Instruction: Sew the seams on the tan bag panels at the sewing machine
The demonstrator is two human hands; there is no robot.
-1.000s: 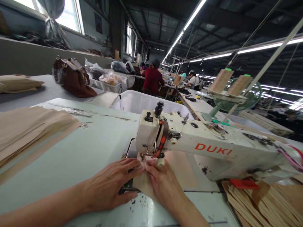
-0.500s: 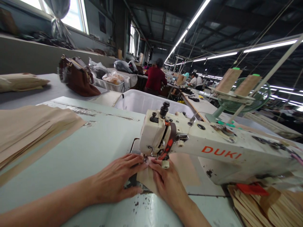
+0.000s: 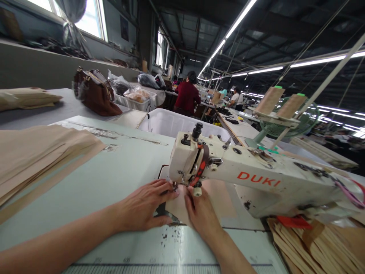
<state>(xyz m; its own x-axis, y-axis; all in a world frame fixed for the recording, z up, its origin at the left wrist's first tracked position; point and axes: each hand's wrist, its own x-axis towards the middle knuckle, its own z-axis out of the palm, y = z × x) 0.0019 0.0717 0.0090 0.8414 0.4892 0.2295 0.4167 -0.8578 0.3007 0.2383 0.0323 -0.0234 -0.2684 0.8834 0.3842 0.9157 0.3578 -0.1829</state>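
A beige fabric-like piece (image 3: 178, 209) lies flat under the head of a white sewing machine (image 3: 234, 167) marked DUKI. My left hand (image 3: 142, 207) rests on its left side, thumb and fingers apart, fingertips beside the presser foot (image 3: 175, 186). On the right, my right hand (image 3: 203, 213) lies on the same piece with its fingers stretched forward. Its fingertips are partly hidden behind the machine's white knob. Neither hand grips the piece; both press it from above. The needle point cannot be made out.
Beige cut pieces (image 3: 42, 156) are stacked at the left, more (image 3: 316, 243) at the lower right. Behind the machine stands a white bin (image 3: 185, 121). A brown handbag (image 3: 95, 95), thread cones (image 3: 269, 101) and a green fan (image 3: 305, 118) are around. A person in dark red (image 3: 186, 95) sits farther back.
My fingertips have moved apart from each other at the presser foot, baring more of the beige piece between them. The view has tilted slightly, showing a ruler strip at the bottom.
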